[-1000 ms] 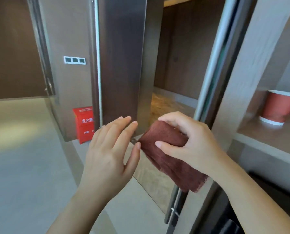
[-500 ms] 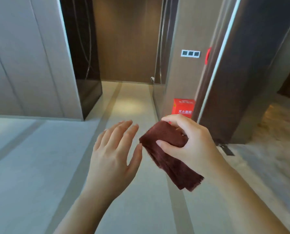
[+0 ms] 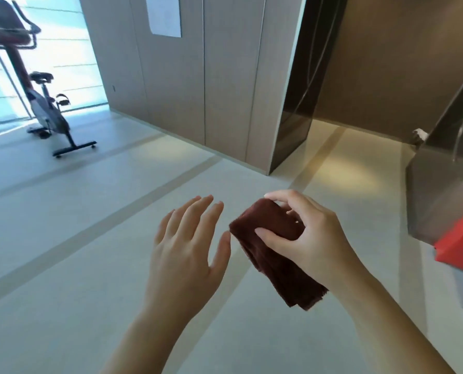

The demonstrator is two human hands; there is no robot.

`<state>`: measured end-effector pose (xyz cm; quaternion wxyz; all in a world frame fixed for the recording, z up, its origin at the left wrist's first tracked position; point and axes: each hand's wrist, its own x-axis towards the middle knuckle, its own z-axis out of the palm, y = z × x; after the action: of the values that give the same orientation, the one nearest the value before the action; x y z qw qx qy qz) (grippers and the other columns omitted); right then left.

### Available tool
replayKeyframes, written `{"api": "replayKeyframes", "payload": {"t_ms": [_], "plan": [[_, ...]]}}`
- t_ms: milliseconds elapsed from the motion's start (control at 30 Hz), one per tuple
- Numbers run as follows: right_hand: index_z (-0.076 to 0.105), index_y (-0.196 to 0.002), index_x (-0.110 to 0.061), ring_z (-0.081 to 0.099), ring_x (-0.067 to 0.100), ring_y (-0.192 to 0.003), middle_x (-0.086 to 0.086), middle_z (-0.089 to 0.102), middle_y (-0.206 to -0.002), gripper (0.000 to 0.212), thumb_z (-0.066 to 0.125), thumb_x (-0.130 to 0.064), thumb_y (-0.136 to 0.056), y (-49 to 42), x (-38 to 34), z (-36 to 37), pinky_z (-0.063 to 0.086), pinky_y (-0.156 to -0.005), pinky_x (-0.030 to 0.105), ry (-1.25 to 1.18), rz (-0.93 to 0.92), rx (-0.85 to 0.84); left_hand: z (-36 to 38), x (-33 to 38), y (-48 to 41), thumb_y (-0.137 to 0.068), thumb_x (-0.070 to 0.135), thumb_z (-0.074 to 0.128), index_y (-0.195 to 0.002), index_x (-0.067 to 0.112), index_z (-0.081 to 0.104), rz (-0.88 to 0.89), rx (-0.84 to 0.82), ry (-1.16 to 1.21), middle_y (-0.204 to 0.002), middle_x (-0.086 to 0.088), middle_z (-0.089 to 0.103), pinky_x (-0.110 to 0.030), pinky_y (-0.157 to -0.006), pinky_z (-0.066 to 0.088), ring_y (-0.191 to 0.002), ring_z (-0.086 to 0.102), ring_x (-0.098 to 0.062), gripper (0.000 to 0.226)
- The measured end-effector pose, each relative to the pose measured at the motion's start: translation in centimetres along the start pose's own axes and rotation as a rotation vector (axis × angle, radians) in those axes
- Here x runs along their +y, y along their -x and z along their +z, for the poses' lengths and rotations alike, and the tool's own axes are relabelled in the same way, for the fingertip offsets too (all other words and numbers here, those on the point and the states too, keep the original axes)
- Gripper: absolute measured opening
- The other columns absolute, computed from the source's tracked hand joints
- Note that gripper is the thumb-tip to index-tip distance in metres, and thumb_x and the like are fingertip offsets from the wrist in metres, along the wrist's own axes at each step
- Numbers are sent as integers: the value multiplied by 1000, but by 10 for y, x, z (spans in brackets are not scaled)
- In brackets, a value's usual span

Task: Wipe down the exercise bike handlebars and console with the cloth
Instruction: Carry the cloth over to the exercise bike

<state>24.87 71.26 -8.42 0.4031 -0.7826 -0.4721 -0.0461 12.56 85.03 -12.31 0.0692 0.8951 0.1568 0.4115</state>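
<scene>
Two bare hands hang over pale floor tiles [image 3: 63, 265] crossed by darker strips. The right hand [image 3: 308, 238] pinches a folded maroon cloth [image 3: 273, 255]; the left hand [image 3: 187, 252] is empty, fingers spread wide. A red box [image 3: 462, 244] sits at the right edge. Farther off stand wood-panelled walls [image 3: 198, 76], and the exercise bike [image 3: 41, 103] by a bright window [image 3: 63, 49], well apart from the cloth.

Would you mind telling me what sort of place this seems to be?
Probably a gym or fitness area in a modern building: an exercise bike stands by a bright window, with panelled walls and a smooth tiled floor.
</scene>
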Motion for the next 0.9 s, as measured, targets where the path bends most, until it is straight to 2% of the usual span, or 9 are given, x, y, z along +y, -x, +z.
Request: {"api": "replayKeyframes", "payload": {"t_ms": [133, 267, 433, 500, 600, 733, 900], "plan": [[57, -109, -27, 57, -2, -82, -14, 58, -93, 40, 75, -32, -73, -79, 15, 47, 44, -72, 2, -51, -75, -43, 23, -61, -40, -90, 33, 43, -117, 7, 61, -49, 18, -95, -119, -9, 62, -35, -98, 33, -115, 48, -22, 42], [52, -104, -37, 57, -2, -82, -12, 60, -93, 38, 74, -33, -73, -166, 24, 89, 45, -73, 5, -121, -139, -78, 39, -123, -88, -90, 33, 43, -119, 8, 60, -129, 32, -199, -121, -9, 61, -33, -100, 31, -117, 46, -20, 42], [56, -106, -32, 56, -3, -81, -19, 55, -89, 38, 74, -32, -73, -265, 16, 152, 42, -70, 0, -214, -213, -169, 51, -195, -127, -88, 32, 43, -116, 7, 61, -227, 90, -296, -118, -9, 63, -43, -95, 42, -113, 52, -24, 41], [53, -104, -35, 57, -3, -79, -23, 54, -88, 37, 73, -34, -72, -299, 9, 182, 42, -69, 0, -246, -236, -230, 53, -229, -138, -88, 32, 43, -115, 6, 62, -272, 107, -336, -117, -10, 63, -46, -95, 42, -112, 55, -26, 42], [52, -100, -41, 59, 0, -80, -19, 59, -89, 37, 74, -34, -71, -347, -2, 232, 46, -67, 5, -313, -242, -296, 53, -283, -152, -88, 31, 43, -116, 6, 62, -339, 133, -376, -117, -10, 63, -45, -94, 43, -111, 55, -26, 42], [53, -101, -39, 60, 2, -80, -14, 60, -91, 37, 74, -32, -72, -410, -21, 305, 47, -68, 6, -345, -265, -347, 57, -372, -169, -88, 31, 43, -117, 7, 61, -387, 139, -401, -118, -9, 62, -40, -95, 40, -112, 53, -24, 41], [52, -95, -46, 58, 1, -82, -16, 60, -91, 37, 75, -31, -71, -496, -63, 405, 47, -69, 8, -395, -284, -382, 46, -505, -200, -88, 30, 45, -117, 6, 61, -413, 181, -417, -117, -9, 62, -35, -96, 34, -112, 49, -23, 41]]}}
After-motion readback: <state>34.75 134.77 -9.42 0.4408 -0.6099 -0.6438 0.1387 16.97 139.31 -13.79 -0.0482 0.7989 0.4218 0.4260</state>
